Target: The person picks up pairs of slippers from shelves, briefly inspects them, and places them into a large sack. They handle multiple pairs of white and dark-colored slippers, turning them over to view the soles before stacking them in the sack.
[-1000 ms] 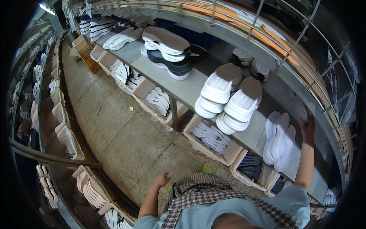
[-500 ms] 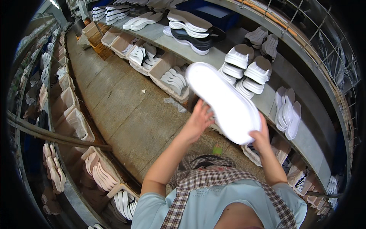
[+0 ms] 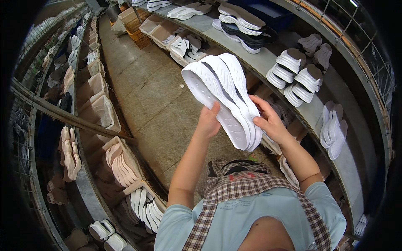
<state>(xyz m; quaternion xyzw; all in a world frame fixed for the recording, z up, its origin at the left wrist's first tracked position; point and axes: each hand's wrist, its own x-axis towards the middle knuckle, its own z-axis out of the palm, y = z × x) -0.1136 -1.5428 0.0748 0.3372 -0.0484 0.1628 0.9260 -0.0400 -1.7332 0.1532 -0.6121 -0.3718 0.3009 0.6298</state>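
Note:
A stack of three white shoe soles (image 3: 226, 94) is held up in front of me, tilted above the aisle floor. The nearest one turns its hollow inner face toward me, and the others show mainly their ribbed side edges. My left hand (image 3: 210, 120) grips the stack's left side, thumb over the front sole's rim. On the opposite edge, my right hand (image 3: 270, 119) is closed around the lower part of the stack. Most of my fingers are hidden behind the soles.
A grey shelf (image 3: 303, 111) along the right carries piled white soles (image 3: 289, 69) and more soles (image 3: 333, 131). Fabric-lined baskets (image 3: 161, 31) stand beneath it. On the left, a rack holds bins of soles (image 3: 121, 167), with a rail (image 3: 71, 115) crossing it. A concrete floor (image 3: 155, 96) runs between.
The soles have turned from one flat white face toward me to show three stacked edges and a hollow inside. My left hand, fingers loose before, now grips them. My view has shifted left.

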